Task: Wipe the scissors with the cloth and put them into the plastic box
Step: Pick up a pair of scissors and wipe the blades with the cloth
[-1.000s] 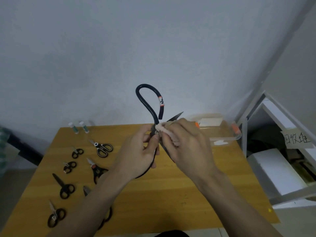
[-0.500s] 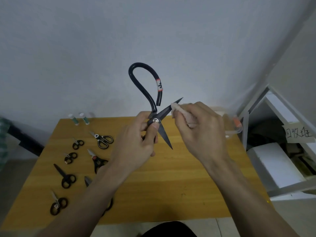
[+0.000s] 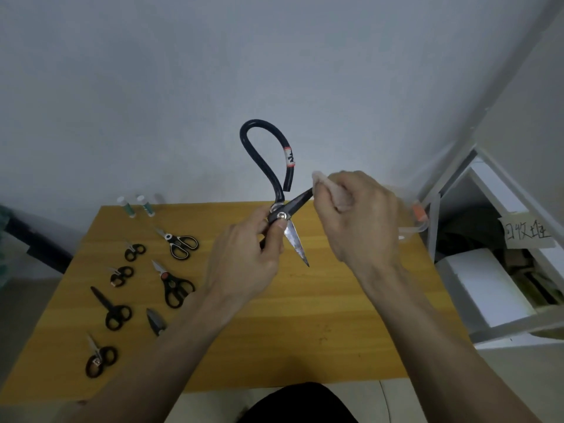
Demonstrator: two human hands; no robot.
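Black scissors [image 3: 276,190] pinched at pivot by left hand [image 3: 244,261] | right hand [image 3: 357,221] fingers grip cloth [image 3: 328,186], hiding blade tip | plastic box [image 3: 412,221] mostly hidden

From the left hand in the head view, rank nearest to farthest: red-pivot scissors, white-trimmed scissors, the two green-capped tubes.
From the left hand:
1. Red-pivot scissors, just to its left.
2. White-trimmed scissors, left, farther back.
3. Green-capped tubes, table's far-left corner.
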